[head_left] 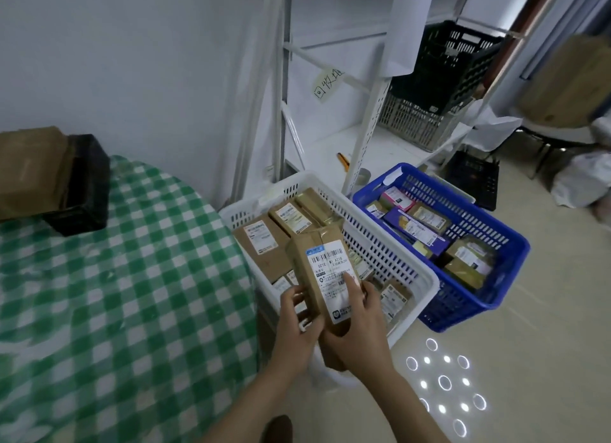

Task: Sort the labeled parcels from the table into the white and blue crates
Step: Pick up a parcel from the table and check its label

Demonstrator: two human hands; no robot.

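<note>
I hold a long brown cardboard parcel [322, 270] with a white shipping label above the white crate [401, 261]. My left hand [297, 323] grips its left side and my right hand [360, 320] grips its lower right, thumb on the label. The white crate stands on the floor beside the table [115, 294] and holds several brown labeled parcels [261, 244]. Just to its right, the blue crate [496, 244] holds several parcels, brown and purple. A brown parcel [29, 171] lies on a black box [86, 185] at the table's far left.
A white metal shelf rack [367, 118] stands behind the crates, with a black crate [453, 62] stacked in a grey one. A small black crate [476, 178] sits on the floor behind the blue crate. Open floor lies at the lower right.
</note>
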